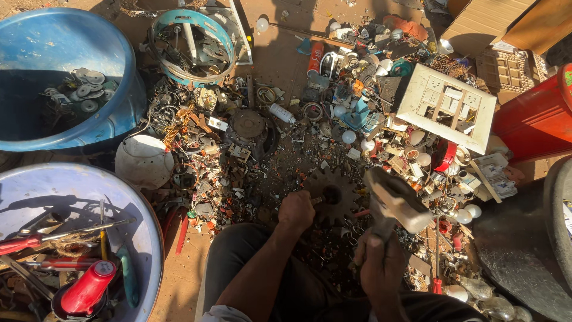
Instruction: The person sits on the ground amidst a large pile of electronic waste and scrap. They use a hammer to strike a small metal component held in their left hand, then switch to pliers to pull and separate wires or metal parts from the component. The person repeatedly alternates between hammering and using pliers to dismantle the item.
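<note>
My right hand (380,262) grips the handle of a hammer (393,197), its worn head raised just right of a rusty toothed gear (335,192) lying on the ground. With its fingers closed, my left hand (296,210) pinches a small metal piece (317,200) at the gear's left edge. My knees show at the bottom of the view.
Scrap covers the ground: bulbs, wires, a white switch plate (448,106), a round motor part (247,125). A blue tub (53,77) with metal discs stands at left, a tub of tools (65,238) at lower left, a red container (536,116) at right.
</note>
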